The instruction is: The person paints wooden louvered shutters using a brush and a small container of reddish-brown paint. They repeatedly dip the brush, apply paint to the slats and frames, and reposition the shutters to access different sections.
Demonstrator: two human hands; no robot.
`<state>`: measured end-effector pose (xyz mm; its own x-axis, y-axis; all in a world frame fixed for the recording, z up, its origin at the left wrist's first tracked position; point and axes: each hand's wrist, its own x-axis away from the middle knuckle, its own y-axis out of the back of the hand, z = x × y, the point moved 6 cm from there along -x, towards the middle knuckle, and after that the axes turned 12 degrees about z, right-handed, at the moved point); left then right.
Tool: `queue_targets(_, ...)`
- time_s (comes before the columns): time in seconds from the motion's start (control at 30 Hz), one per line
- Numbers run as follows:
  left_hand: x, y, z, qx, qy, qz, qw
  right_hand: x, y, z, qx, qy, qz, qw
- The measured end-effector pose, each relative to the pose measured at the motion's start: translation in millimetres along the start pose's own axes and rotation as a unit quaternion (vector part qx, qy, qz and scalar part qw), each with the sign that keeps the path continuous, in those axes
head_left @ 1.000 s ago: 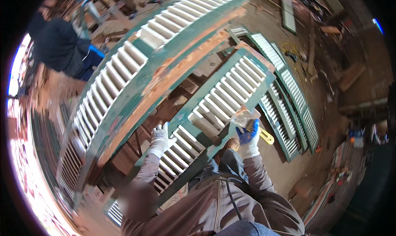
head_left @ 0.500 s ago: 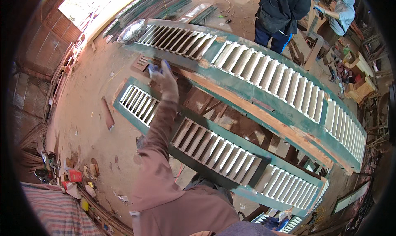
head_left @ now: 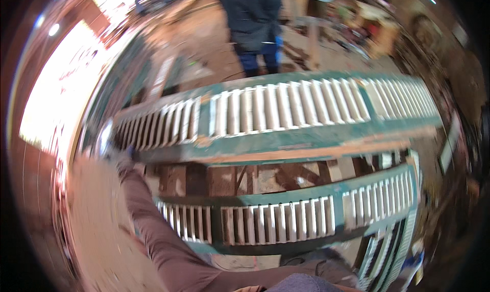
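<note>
My left arm stretches out to the left end of the far louvered shutter point(head_left: 296, 143), a long green panel with pale slats. At the end of that arm my left hand point(head_left: 125, 156) is smeared by motion, with some blue on it. It is close to a shiny silvery bowl point(head_left: 105, 138) at the shutter's end; whether they touch, I cannot tell. Nearer to me lies a second green louvered shutter point(head_left: 216, 225), partly covered by my left sleeve. My right hand is not in view.
Beyond the far shutter stands a person in dark clothes point(head_left: 250, 21). More slatted frames point(head_left: 393, 248) lean at the lower right, with a blue and white item point(head_left: 416, 261) beside them. Long boards point(head_left: 115, 82) are stacked at the left, near a bright opening point(head_left: 56, 93).
The view has turned, so the shutters now lie more level. My left hand has moved from above the gap between the shutters to the far shutter's left end, near the bowl.
</note>
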<state>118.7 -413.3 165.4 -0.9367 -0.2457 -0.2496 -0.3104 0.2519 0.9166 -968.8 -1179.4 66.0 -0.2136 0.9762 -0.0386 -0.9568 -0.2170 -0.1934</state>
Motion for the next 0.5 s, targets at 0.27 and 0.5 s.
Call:
queue_targets(0.27,-116.7,-26.3,37.8,-0.121,-0.132,-0.027,0.983,4.8,-7.8,-1.6,-0.082,-0.056,-0.05,0.994)
queue_targets(0.5,-124.5,-28.2,30.9,-0.258,-0.159,-0.064,0.951,17.1,0.7,22.3,-0.088,-0.071,-0.114,0.987)
